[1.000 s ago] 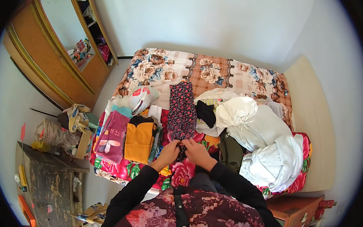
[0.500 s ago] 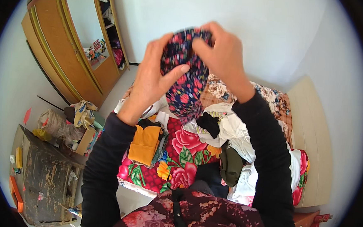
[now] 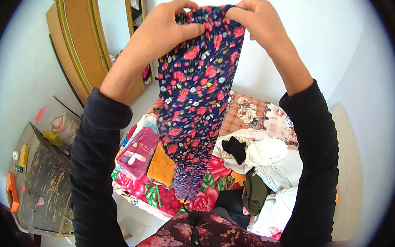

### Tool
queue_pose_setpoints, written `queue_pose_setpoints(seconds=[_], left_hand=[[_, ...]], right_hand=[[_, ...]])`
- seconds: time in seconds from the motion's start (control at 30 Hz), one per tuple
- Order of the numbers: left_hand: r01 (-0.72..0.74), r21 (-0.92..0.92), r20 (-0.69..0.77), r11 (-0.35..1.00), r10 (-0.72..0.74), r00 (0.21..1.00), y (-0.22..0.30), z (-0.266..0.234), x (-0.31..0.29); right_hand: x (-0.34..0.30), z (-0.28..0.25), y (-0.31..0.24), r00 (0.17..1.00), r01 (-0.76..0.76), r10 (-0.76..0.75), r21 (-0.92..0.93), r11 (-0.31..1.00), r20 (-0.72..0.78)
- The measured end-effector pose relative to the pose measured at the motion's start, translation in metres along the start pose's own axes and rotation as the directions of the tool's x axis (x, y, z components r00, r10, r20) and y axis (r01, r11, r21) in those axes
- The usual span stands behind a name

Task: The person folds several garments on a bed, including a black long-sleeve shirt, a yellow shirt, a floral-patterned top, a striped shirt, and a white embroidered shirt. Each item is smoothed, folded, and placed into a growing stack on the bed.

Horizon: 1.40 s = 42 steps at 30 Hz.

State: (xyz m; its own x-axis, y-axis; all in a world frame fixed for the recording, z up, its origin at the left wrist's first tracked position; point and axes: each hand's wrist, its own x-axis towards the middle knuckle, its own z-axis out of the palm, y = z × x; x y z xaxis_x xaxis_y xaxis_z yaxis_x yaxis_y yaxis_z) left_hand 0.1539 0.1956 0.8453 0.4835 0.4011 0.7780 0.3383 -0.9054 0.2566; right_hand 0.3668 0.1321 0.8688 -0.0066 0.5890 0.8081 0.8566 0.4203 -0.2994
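Note:
A long dark-blue garment with a red flower print (image 3: pixel 194 100) hangs straight down in front of me, lifted high above the bed (image 3: pixel 252 113). My left hand (image 3: pixel 162 28) pinches its top edge on the left. My right hand (image 3: pixel 256 20) grips the top edge on the right. Both arms, in dark sleeves, are stretched upward. The garment's lower end dangles over the red flowered blanket (image 3: pixel 157 195).
On the bed lie a pink folded cloth (image 3: pixel 138 152), an orange garment (image 3: pixel 162 169), a black item (image 3: pixel 235 148) and a heap of white laundry (image 3: pixel 276 173). A wooden wardrobe with a mirror (image 3: pixel 91 44) stands at the left wall. A worn dark table (image 3: pixel 44 182) sits lower left.
One second ago the flowered garment lay on the bed under both hands. Both hands have since lifted it high, and it now hangs unfolded at full length.

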Motion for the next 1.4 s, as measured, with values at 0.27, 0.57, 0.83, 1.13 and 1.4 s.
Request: queue_pose_setpoints(seconds=[0.27, 0.57, 0.83, 1.13, 1.4], left_hand=[[-0.285, 0.234, -0.007, 0.930, 0.295, 0.956, 0.025, -0.010, -0.007], [-0.263, 0.304, -0.031, 0.916, 0.285, 0.958, 0.036, -0.018, -0.011], [-0.257, 0.011, 0.138, 0.966, 0.253, 0.958, 0.067, -0.028, -0.016], [-0.432, 0.081, -0.413, 0.898, 0.425, 0.806, 0.039, -0.002, -0.041], [0.518, -0.716, 0.200, 0.467, -0.574, 0.794, -0.047, 0.088, -0.235]], right_hand=[[-0.015, -0.004, -0.019, 0.999, 0.049, -0.049, -0.028, 0.998, -0.002], [-0.028, -0.010, -0.034, 0.853, 0.504, -0.519, -0.168, 0.847, -0.061], [-0.038, -0.016, -0.041, 0.871, 0.485, -0.437, -0.262, 0.834, 0.223], [-0.013, -0.059, -0.060, 0.986, 0.163, -0.157, -0.159, 0.974, 0.047], [-0.021, -0.035, 0.008, 0.964, 0.252, -0.218, -0.255, 0.934, 0.152]])
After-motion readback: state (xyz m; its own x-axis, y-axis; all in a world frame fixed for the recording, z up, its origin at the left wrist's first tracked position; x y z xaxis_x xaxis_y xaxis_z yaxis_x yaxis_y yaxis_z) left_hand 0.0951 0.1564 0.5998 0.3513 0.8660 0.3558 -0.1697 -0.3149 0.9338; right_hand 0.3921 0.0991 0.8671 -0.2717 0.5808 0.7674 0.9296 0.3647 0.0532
